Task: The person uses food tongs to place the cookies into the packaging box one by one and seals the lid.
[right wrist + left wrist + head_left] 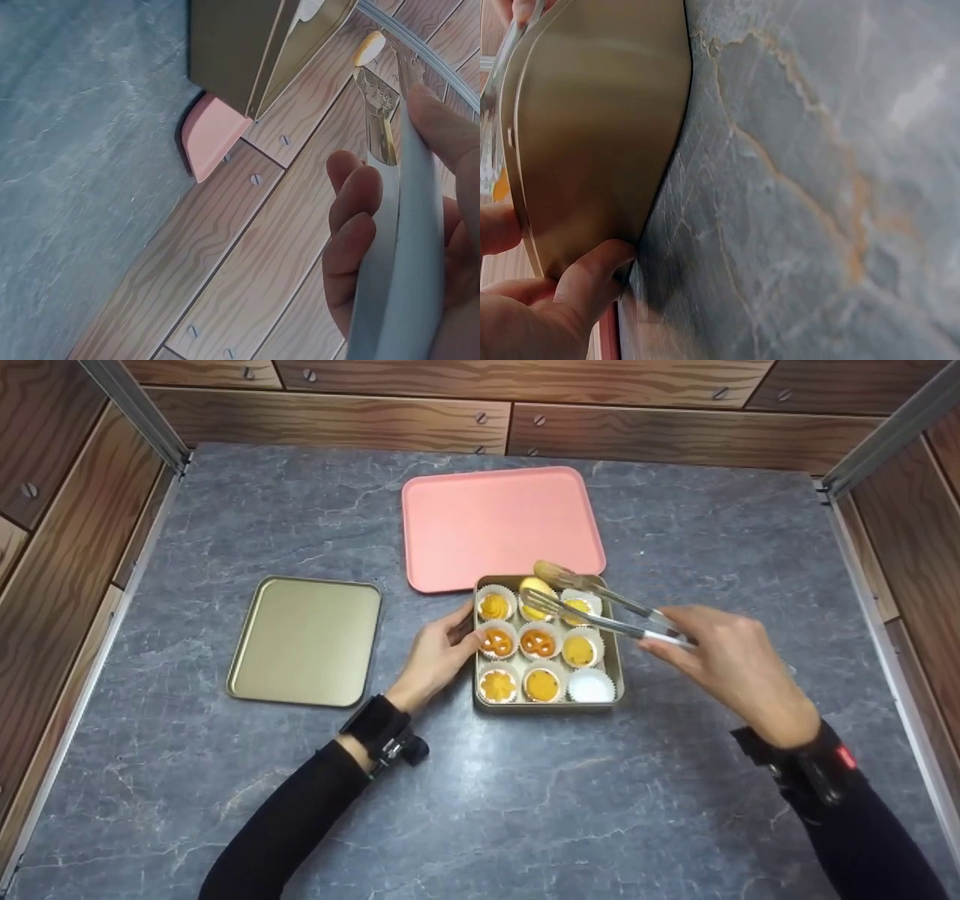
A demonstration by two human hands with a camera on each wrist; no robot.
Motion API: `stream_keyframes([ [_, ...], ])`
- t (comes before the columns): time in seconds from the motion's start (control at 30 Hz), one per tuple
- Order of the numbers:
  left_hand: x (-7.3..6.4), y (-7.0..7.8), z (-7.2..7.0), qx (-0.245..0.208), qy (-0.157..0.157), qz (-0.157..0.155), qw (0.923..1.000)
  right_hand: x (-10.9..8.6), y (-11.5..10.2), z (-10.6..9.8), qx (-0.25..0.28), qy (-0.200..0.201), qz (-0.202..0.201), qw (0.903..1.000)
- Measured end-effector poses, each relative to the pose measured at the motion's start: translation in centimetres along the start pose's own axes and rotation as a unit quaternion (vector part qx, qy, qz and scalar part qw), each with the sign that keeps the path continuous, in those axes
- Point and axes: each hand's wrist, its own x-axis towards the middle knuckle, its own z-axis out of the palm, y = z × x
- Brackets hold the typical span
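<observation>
A square gold tin (547, 707) holds several white paper cups with yellow and golden-brown cookies, some pretzel-shaped (538, 643). Only white paper shows in the front right cup (591, 686). My left hand (442, 652) grips the tin's left side, thumb at the rim; the left wrist view shows fingers against its gold wall (600, 135). My right hand (739, 667) holds metal tongs (611, 624) with light grey handles, their tips over the back of the tin. A pale yellow cookie (369, 49) is at the tips; how firmly it is pinched I cannot tell.
A pink tray (502, 529) lies just behind the tin. To the left, a square gold lid (306, 641) rests on the grey marbled table (450, 825). Wood-patterned panels (337, 416) border the back and sides.
</observation>
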Motion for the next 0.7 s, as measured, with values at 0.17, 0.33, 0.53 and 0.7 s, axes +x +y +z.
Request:
stream_keyframes([
  [0.17, 0.0, 0.0, 0.1, -0.006, 0.003, 0.004, 1.0000, -1.7, 0.3, -1.0, -0.016, -0.019, -0.003, 0.9997],
  [0.33, 0.0, -0.1, 0.0, -0.013, 0.004, 0.003, 0.9999, -2.8, 0.5, -2.1, -0.024, -0.049, -0.004, 0.9985],
  [0.53, 0.0, -0.2, 0.0, -0.011, 0.001, 0.004, 0.9999, -3.8, 0.9, -3.0, -0.042, -0.058, -0.019, 0.9973],
  [0.7, 0.0, -0.2, 0.0, -0.019, 0.003, -0.004, 0.9998, -4.3, 1.3, -3.8, -0.059, -0.063, -0.028, 0.9959],
])
